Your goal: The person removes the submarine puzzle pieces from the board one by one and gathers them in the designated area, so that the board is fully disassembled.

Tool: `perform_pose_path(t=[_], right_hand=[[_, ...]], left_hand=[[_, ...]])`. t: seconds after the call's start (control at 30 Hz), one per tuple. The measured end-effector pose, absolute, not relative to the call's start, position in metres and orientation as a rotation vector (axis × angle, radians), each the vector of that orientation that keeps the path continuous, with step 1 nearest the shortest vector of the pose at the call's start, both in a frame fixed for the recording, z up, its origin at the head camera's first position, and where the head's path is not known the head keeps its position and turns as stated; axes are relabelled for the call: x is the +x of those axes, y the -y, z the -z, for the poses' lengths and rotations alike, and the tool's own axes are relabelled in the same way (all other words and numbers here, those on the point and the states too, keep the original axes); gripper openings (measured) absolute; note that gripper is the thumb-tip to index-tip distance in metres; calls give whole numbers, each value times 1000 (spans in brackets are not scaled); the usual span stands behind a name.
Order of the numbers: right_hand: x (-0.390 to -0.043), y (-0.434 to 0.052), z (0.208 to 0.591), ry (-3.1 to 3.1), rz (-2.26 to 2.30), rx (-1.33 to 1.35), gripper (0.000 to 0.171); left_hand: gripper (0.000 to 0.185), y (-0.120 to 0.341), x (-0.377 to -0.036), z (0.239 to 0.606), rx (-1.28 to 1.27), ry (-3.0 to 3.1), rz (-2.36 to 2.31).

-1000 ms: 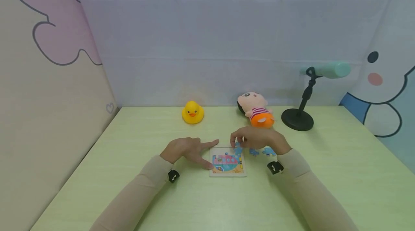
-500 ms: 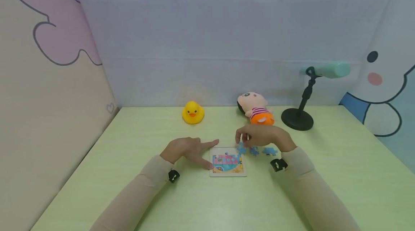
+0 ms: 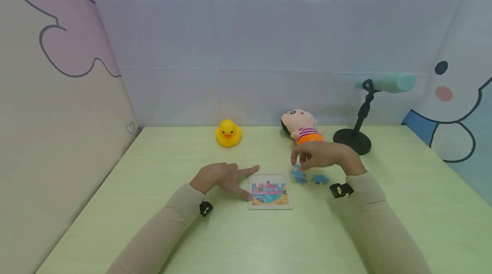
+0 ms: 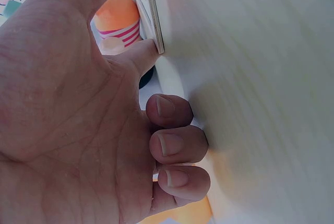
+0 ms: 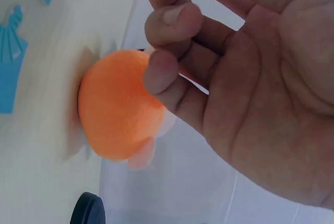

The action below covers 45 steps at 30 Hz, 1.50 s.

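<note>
My left hand (image 3: 226, 178) lies at the left side of a framed jigsaw puzzle (image 3: 269, 207). Its index finger reaches to the upper left corner and its thumb touches the left edge; the other fingers are bent under in the left wrist view. The tray holds a pink and teal picture. Right of the puzzle, my right hand (image 3: 320, 154) pinches a blue jigsaw piece (image 3: 296, 168), which overlaps another blue piece (image 3: 300, 179) on the table. A further blue jigsaw piece (image 3: 320, 179) lies to the right. In the right wrist view, the pinching fingertips are cut off at the top.
A yellow rubber duck (image 3: 228, 134) sits at the back of the table. Behind my right hand lies a doll (image 3: 303, 126) with orange shorts. A black stand (image 3: 352, 139) holding a mint-green cylinder (image 3: 396, 83) is at the back right.
My right hand has moved right and slightly back from the puzzle's upper right corner, carrying the blue jigsaw piece over toward the loose ones. The left hand has stayed put.
</note>
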State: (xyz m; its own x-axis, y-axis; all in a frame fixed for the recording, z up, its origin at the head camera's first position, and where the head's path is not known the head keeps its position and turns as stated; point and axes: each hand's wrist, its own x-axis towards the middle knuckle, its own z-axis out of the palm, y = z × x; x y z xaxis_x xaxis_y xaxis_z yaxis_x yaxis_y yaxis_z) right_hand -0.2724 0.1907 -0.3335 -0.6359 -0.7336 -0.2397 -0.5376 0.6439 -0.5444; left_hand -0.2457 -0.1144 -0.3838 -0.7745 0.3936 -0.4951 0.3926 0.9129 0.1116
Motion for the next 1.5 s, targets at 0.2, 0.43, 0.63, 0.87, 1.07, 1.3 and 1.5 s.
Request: perform_pose_path(t=[0.2, 0.43, 0.63, 0.87, 1.07, 1.3, 1.5], right_hand=[[-273, -206, 327, -2402, 648, -1004, 12], [-273, -221, 323, -2430, 649, -905, 14], [-271, -233, 320, -2474, 644, -909, 15], [-274, -246, 323, -2498, 635, -862, 16], [-278, -257, 329, -2419, 695, -771, 14], [-282, -267, 336, -2311, 679, -707, 14], [-288, -276, 345, -2248, 681, -676, 15]], left_hand=[[93, 114, -245, 383, 566, -2546, -13], [93, 115, -245, 382, 573, -2547, -16], [93, 115, -245, 384, 575, -2551, -15], [93, 114, -244, 383, 577, -2551, -17], [92, 115, -243, 383, 563, -2547, -22], [92, 115, -244, 383, 558, -2539, -28], [93, 115, -244, 383, 568, -2533, -32]])
